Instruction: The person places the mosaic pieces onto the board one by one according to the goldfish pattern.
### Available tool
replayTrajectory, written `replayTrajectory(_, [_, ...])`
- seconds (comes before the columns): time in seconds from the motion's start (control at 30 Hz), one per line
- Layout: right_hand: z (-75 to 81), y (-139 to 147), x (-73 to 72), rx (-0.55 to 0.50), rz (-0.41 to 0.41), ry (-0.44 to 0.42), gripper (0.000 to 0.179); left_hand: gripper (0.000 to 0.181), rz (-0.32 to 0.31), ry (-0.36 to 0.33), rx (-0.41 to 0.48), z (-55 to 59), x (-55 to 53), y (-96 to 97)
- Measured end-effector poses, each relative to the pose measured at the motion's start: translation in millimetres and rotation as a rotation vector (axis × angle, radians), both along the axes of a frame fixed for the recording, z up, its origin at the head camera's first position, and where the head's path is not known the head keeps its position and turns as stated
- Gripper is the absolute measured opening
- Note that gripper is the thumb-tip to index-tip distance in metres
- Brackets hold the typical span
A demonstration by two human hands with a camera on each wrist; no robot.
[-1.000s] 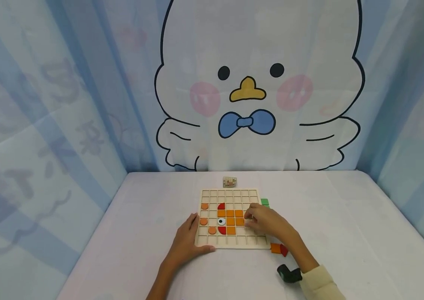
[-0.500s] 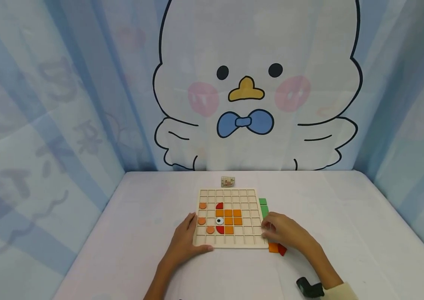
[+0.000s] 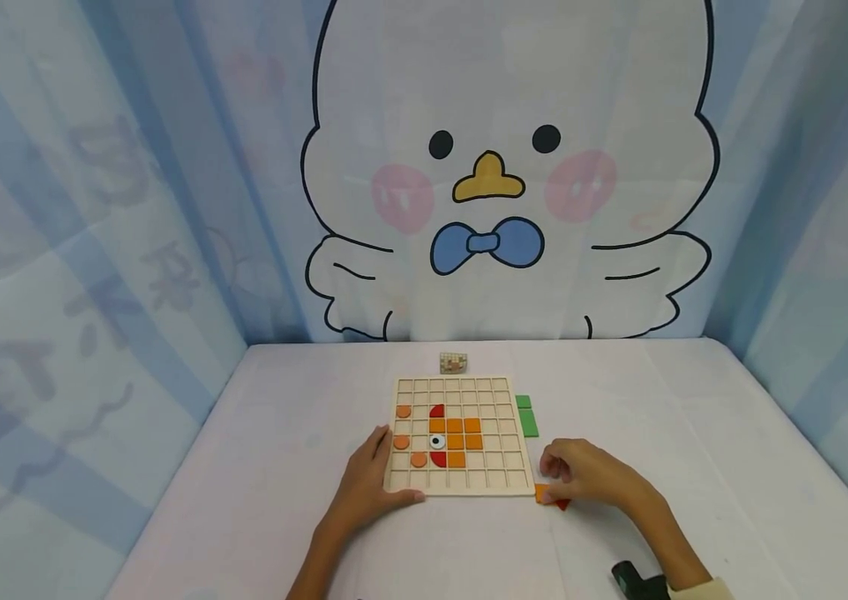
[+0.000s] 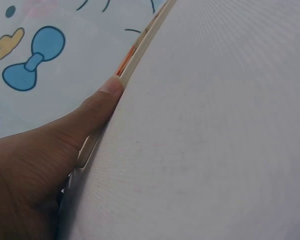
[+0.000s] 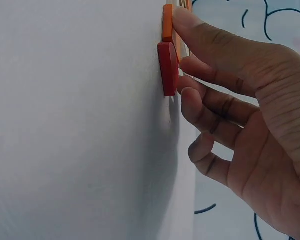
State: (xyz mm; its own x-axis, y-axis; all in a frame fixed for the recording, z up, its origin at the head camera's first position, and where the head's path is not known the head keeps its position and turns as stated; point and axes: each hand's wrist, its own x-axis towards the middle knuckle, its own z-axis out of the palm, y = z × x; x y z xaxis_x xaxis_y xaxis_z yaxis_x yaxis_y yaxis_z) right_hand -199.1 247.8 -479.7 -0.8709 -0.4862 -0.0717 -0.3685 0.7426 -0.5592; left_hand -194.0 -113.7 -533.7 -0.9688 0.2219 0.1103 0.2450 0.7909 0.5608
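A wooden grid board (image 3: 499,479) lies on the table, with orange squares (image 3: 455,426), red quarter-rounds (image 3: 438,459), orange discs (image 3: 402,442) and an eye disc (image 3: 437,442) in its cells. My left hand (image 3: 371,479) holds the board's near left corner, fingers along the left side, thumb against the front edge. Beyond the near right corner, my right hand (image 3: 592,473) is over a loose orange tile (image 5: 168,24) and a red piece (image 5: 168,69). Its thumb touches the orange tile in the right wrist view; the other fingers are loosely bent, with space between them and the thumb.
Two green tiles (image 3: 528,422) lie beside the board's right side. Behind the board sits a small patterned piece (image 3: 454,363). A printed curtain (image 3: 502,300) hangs at the table's (image 3: 303,400) back edge. A black device (image 3: 639,581) is on my right wrist.
My right hand has moved from the board's right-hand cells, out past its edge and nearer, to the loose orange and red pieces. The left hand keeps its hold on the board.
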Motion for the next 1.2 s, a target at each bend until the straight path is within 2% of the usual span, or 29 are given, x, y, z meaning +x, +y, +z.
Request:
replayTrajectory(0.13, [1.4, 0.1, 0.2, -0.018, 0.021, -0.013, 0.03, 0.122, 0.008, -0.007, 0.007, 1.3, -0.8, 0.0])
replayTrajectory(0.27, [5.0, -1.0, -0.6, -0.024, 0.044, 0.012, 0.024, 0.123, 0.01, -0.009, 0.009, 1.8, -1.2, 0.6])
replayTrajectory(0.37, [6.9, -1.6, -0.7, -0.014, 0.038, 0.034, 0.022, 0.124, 0.011, -0.01, 0.009, 1.8, -1.0, 1.0])
replayTrajectory(0.6, [5.3, -1.2, 0.1, 0.007, 0.006, 0.005, 0.027, 0.125, 0.026, -0.039, 0.005, 2.6, 0.5, 1.8])
replayTrajectory(0.8, [3.5, -3.2, -1.1, 0.04, -0.01, 0.042, 0.022, 0.124, 0.011, -0.008, -0.003, 2.0, 0.0, 1.0])
replayTrajectory(1.2, [4.0, -6.0, -2.9, 0.057, -0.016, 0.113, 0.022, 0.123, 0.004, -0.014, 0.006, 1.8, 1.6, 0.0])
